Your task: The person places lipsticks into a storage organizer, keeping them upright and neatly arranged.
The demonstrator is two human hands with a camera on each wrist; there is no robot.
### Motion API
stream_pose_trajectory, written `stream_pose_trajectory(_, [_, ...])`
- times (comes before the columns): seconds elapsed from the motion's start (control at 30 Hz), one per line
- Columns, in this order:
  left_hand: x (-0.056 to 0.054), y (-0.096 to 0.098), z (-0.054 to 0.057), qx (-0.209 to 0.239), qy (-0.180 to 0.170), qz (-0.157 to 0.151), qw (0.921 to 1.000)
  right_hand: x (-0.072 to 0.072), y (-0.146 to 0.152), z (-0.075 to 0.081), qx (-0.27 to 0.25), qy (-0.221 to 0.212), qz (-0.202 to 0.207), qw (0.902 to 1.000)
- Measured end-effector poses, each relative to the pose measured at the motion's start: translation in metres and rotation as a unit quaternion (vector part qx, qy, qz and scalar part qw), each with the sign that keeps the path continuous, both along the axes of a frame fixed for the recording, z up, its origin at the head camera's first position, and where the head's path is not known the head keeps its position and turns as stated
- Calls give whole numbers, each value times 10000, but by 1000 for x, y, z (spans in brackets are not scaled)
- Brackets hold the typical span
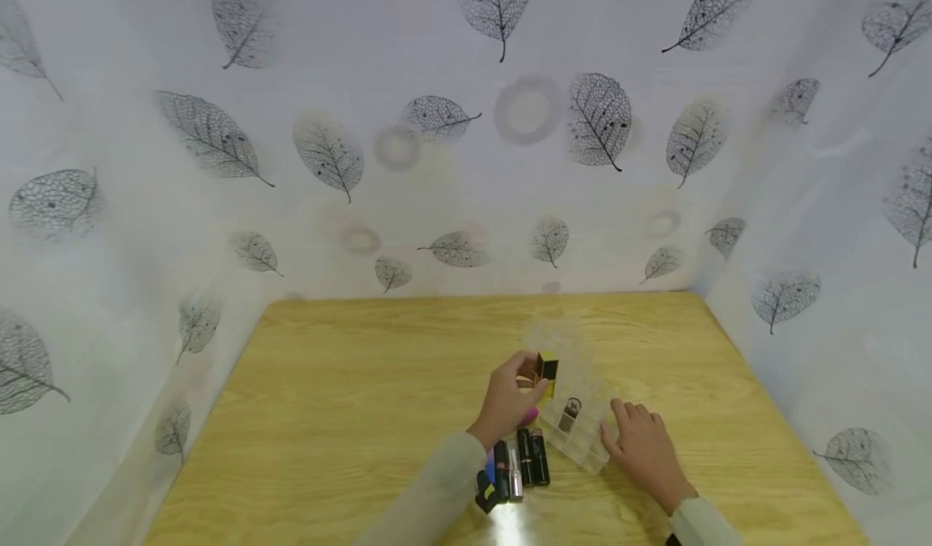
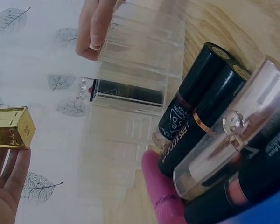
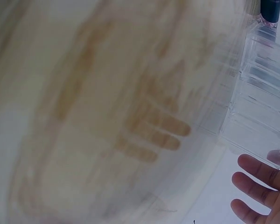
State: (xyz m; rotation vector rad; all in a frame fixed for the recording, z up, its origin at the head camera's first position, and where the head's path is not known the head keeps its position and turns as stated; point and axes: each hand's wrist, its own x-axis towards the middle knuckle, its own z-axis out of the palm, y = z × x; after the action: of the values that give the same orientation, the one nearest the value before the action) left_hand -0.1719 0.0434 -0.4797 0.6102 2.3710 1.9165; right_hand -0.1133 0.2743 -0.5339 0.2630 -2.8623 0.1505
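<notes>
My left hand [image 1: 510, 396] holds a gold, square-sided lipstick [image 2: 13, 127] with a dark face, raised over the clear compartment organizer [image 1: 582, 451]. In the left wrist view the gold lipstick rests against the fingertips. One dark lipstick [image 2: 128, 93] lies in a compartment of the organizer. My right hand [image 1: 644, 449] is at the organizer's near right edge, thumb by its side wall and fingers loosely spread. The right wrist view shows those fingers [image 3: 256, 186] just beside the clear wall.
Left of the organizer, several lipsticks stand close together: two black tubes [image 1: 539, 459], a clear-and-silver one [image 1: 515, 477], and a pink one [image 2: 161, 186]. A blue item [image 1: 490, 467] and a small black piece [image 1: 484, 491] lie beside them. Leaf-patterned curtain [image 1: 451, 190] surrounds the wooden table [image 1: 349, 384].
</notes>
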Motion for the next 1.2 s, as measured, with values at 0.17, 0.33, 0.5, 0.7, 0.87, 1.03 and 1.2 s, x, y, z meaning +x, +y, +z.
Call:
stream_pose_trajectory(0.17, [-2, 15, -4, -257, 11, -124, 9996, 0, 0, 1, 46, -38, -10, 10000])
stream_pose_trajectory(0.33, [0, 29, -6, -437, -18, -196, 9988, 0, 1, 2, 71, -3, 9, 10000])
stream_pose_trajectory(0.5, [-3, 38, -7, -648, 48, -218, 9976, 0, 2, 1, 42, -29, 11, 10000])
stream_pose_trajectory(0.7, [-10, 48, -11, -827, 113, -141, 9964, 0, 1, 0, 39, -65, -24, 10000])
stream_pose_trajectory(0.87, [-15, 58, -15, -685, 113, -77, 9976, 0, 1, 0, 30, -105, -52, 9999])
stream_pose_trajectory(1.03, [-14, 64, -17, -615, 224, 49, 9978, -1, 2, -1, 31, -113, -10, 9999])
stream_pose_trajectory(1.2, [-12, 70, -22, -780, 486, 288, 9954, 0, 2, -2, -2, 0, 51, 10000])
